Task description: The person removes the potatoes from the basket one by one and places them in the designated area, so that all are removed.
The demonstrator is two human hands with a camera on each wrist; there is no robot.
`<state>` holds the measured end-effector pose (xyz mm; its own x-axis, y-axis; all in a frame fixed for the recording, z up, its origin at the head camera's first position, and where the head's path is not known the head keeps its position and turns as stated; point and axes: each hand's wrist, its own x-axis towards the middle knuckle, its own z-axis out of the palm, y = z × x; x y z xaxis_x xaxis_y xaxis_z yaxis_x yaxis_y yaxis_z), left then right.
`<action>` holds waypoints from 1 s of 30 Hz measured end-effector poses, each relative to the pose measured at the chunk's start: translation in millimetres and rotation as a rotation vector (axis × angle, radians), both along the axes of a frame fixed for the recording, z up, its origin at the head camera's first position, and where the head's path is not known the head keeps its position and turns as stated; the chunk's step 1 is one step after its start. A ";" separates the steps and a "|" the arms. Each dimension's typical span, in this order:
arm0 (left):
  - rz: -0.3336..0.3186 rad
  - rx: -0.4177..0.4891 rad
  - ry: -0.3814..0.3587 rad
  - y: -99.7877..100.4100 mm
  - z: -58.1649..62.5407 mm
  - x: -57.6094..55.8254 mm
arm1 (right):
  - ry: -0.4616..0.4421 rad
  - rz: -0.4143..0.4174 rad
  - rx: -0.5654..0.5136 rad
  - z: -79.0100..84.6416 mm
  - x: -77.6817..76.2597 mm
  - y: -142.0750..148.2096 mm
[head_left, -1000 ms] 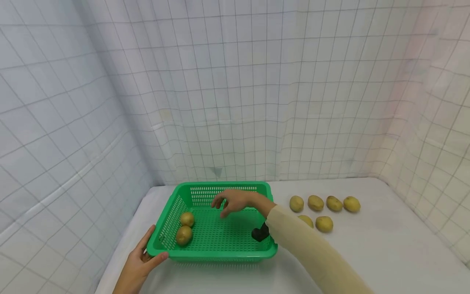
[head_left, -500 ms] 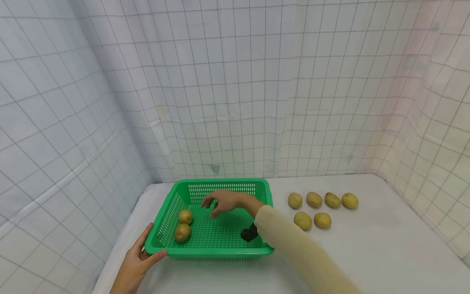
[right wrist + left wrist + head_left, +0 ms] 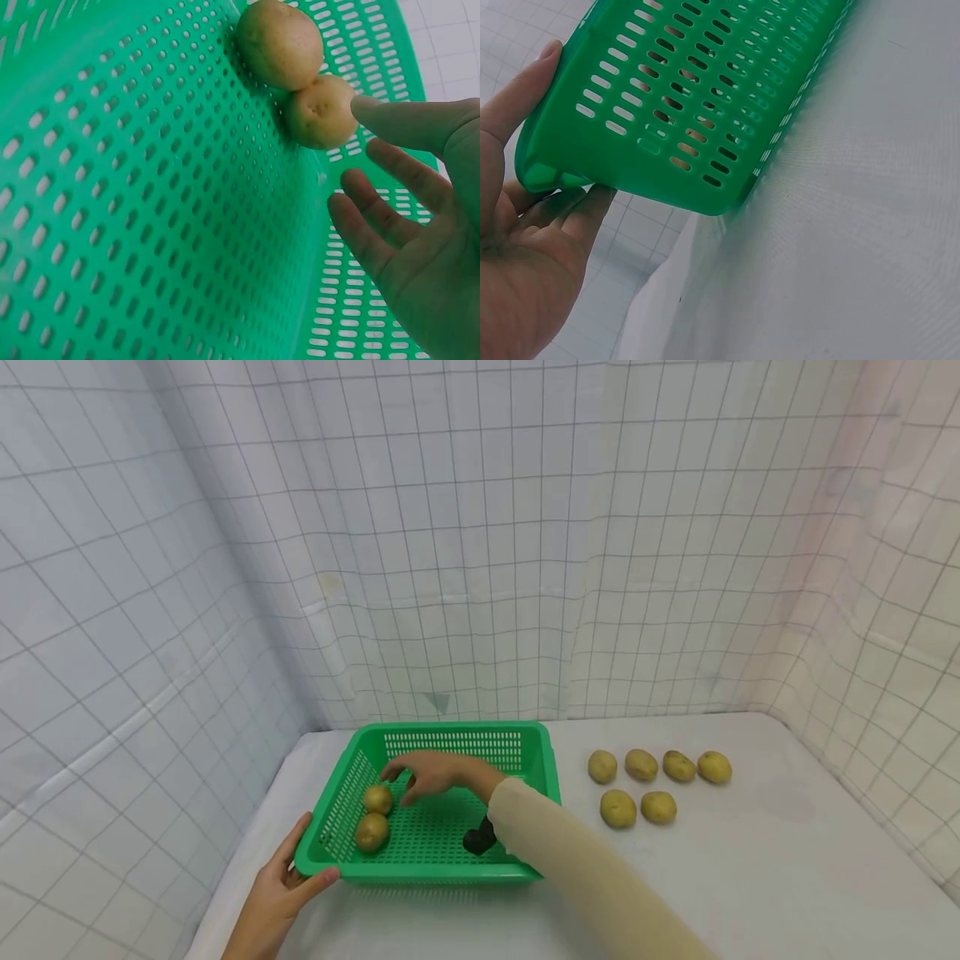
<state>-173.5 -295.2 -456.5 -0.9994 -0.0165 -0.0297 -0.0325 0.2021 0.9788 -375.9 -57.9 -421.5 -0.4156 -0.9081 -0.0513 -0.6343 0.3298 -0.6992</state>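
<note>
A green plastic basket with slotted walls stands on the white table. My left hand grips its near left corner, thumb over the rim and fingers along the outside, as the left wrist view also shows. Inside, against the left wall, two potatoes lie one behind the other: a nearer potato and a farther potato. Over the basket floor reaches my right hand, its fingers loosely spread and holding nothing. In the right wrist view, its thumb overlaps the edge of the farther potato.
Right of the basket, several potatoes lie on the table in two rows, a back-row potato and a front-row potato among them. White grid-patterned sheeting encloses the back and sides. A black wrist device hangs under the right wrist.
My right hand has moved left across the basket toward the two potatoes, its fingers still spread. My left hand keeps its grip on the corner. The head view has shifted slightly.
</note>
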 end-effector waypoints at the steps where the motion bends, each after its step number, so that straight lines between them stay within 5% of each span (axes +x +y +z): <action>1: -0.001 0.001 0.004 -0.3 -0.1 0.3 | 0.009 0.000 0.005 -1.3 0.0 -2.4; 13: 0.010 -0.001 0.009 1.2 -1.5 2.8 | 0.024 -0.034 0.038 -18.8 -0.8 -19.1; 19: 0.013 -0.004 0.011 0.5 -0.1 4.3 | 0.121 0.007 0.040 -21.8 -1.6 -28.7; 30: 0.017 -0.004 0.006 0.6 -2.5 2.5 | 0.122 -0.095 0.064 -20.7 -1.5 -23.1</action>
